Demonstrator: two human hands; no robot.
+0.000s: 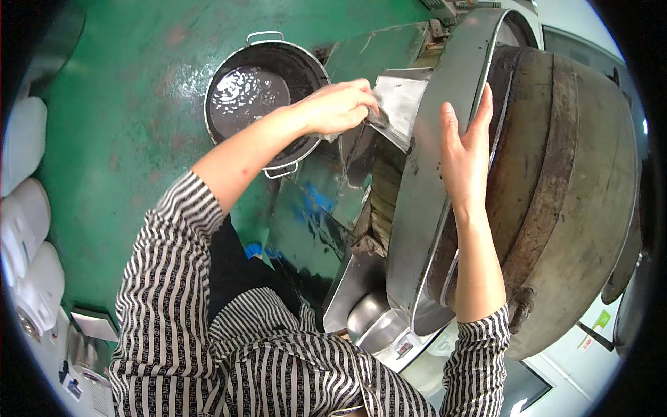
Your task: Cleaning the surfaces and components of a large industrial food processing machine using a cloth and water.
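- the left hand [338,108] is closed, fingers curled round what looks like a grey rag [378,118]; much of it is hidden by the hand.
- the rag lies under the fingers and at their tips, right at the lip of a metal spout [404,101].
- the spout juts from the left side of a wide metal ring [425,187], just beyond the left fingertips.
- the right hand [469,153] is wide, thumb apart from the fingers, beside the ring's edge; it grips nothing, and how firmly it rests there i cannot tell.
- the rag is to the left of the right hand, well apart from it.
- a big round drum [590,181], brownish and stained, stands within the ring, to the right of the right hand.
- a two-handled pot [306,73] with dark liquid [240,111] in it stands on the green floor [132,139], and the left forearm passes over its edge.
- a shiny metal bowl [368,313] sits near the ring's lower end.
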